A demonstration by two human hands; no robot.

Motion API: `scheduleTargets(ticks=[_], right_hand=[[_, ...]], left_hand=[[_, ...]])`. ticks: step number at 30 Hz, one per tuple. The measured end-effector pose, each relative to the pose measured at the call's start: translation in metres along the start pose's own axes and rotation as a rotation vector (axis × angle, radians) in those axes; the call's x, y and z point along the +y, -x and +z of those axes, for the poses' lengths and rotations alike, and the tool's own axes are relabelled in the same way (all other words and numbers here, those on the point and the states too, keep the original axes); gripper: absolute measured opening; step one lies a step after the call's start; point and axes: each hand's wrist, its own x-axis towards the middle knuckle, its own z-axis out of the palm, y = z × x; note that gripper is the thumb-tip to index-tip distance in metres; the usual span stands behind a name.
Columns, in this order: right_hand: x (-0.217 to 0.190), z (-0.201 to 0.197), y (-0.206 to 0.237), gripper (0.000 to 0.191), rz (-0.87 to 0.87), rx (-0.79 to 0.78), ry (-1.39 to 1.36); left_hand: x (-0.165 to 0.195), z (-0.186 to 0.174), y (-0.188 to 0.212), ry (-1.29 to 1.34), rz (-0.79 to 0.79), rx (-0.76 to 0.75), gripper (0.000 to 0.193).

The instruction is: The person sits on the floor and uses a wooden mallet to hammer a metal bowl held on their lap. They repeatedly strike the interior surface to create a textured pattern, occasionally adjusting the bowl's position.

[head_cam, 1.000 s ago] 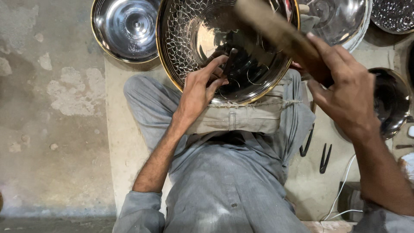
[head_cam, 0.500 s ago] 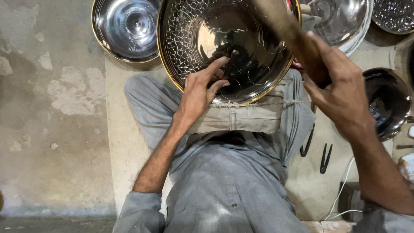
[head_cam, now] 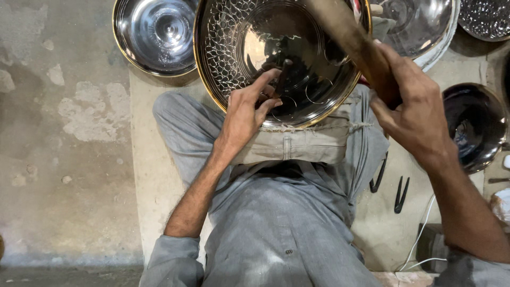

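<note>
A large shiny metal bowl (head_cam: 239, 42) with a gold rim and a punched scale pattern rests on a folded beige cloth pad (head_cam: 303, 143) across my lap. My left hand (head_cam: 247, 114) pinches a small dark punch tool (head_cam: 281, 74) upright against the bowl's inner surface. My right hand (head_cam: 411, 109) grips the brown wooden handle of a mallet (head_cam: 353, 40), raised and blurred over the bowl's right side.
Another gold-rimmed steel bowl (head_cam: 154, 34) lies at upper left, more bowls (head_cam: 419, 24) at upper right, and a dark bowl (head_cam: 475, 125) at right. Black metal tools (head_cam: 390, 183) and a white cable (head_cam: 419, 239) lie on the mat by my right leg. Bare concrete floor (head_cam: 58, 133) spreads left.
The mallet in my right hand has shifted slightly over the bowl. My left hand keeps the punch pressed in nearly the same spot.
</note>
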Motion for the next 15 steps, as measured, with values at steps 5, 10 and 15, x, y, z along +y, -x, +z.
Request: scheduleTargets(ticks=[5, 10, 15], right_hand=[[0.001, 0.004, 0.001, 0.071, -0.063, -0.002, 0.122], [0.007, 0.004, 0.009, 0.076, -0.057, -0.048, 0.068], [0.017, 0.018, 0.020, 0.071, 0.027, 0.000, -0.010]], left_hand=[[0.000, -0.001, 0.000, 0.039, -0.002, -0.053, 0.057], [0.001, -0.001, -0.002, -0.020, 0.028, -0.044, 0.056], [0.005, -0.005, -0.002, -0.002, 0.032, -0.070, 0.057]])
